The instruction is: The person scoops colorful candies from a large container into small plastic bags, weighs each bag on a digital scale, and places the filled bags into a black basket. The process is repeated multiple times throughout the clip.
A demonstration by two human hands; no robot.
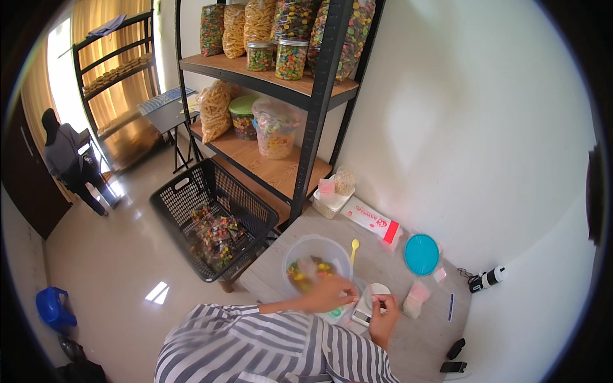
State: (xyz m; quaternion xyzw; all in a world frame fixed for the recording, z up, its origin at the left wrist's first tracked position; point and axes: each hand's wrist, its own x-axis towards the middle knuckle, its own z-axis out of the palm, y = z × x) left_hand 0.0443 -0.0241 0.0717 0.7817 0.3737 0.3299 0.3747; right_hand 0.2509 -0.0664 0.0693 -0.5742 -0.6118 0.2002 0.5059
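My left hand and my right hand come together over a small white digital scale. Between their fingertips is a thin clear plastic bag, hard to make out against the scale. Behind my left hand stands a translucent plastic tub with colourful candies or snack pieces at its bottom. A yellow plastic spoon lies beside the tub. Under my left wrist is a plastic packet with green print, partly covered.
At the wall lie a red-and-white packet, a turquoise lid and a pink-topped pack of bags. A black crate holds filled packets. Shelves carry snack bags and jars. A person stands near the door.
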